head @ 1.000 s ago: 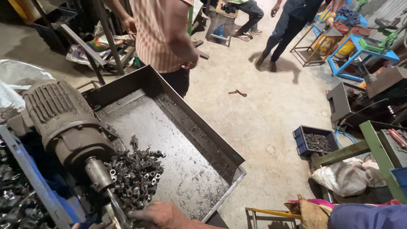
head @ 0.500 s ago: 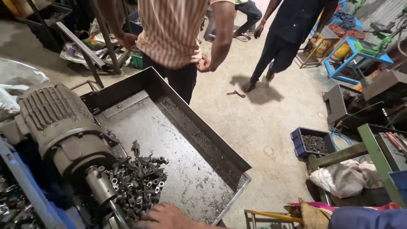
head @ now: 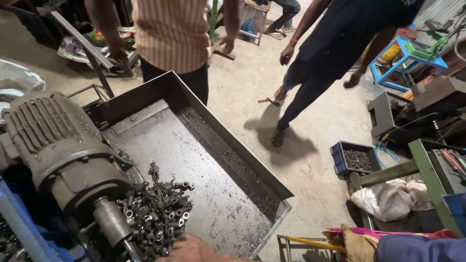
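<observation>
Heaped in the near left corner of the steel tray [head: 233,145], hard against the shaft [head: 111,223] of the grey motor [head: 53,140]: a pile of small metal fittings [head: 155,213]. Probably heavy as a mass, loose and apt to shift; likely to spill if scooped carelessly. Taken singly, judged light, stiff and hard, perhaps oily and sharp at the edges; best pinched across the body, or gathered a few at a time from the pile's near side, well clear of the shaft.

Lying at the pile's near edge, seemingly touching it: right hand [head: 194,250], only its back in view, fingers hidden. Cannot tell whether the grip is clenched or released. Left hand not seen.

Beyond, a dusty concrete floor [head: 252,92], crowded at the sides. Standing just past the tray, a person in a striped shirt [head: 172,34]; further right, a person in dark clothes [head: 330,53] in mid-step. Tray serving as the surface: dull, flat, strewn with metal chips, walled on its sides. Near the right, a white sack [head: 388,201] and a small blue crate [head: 357,157] of dark bits.
</observation>
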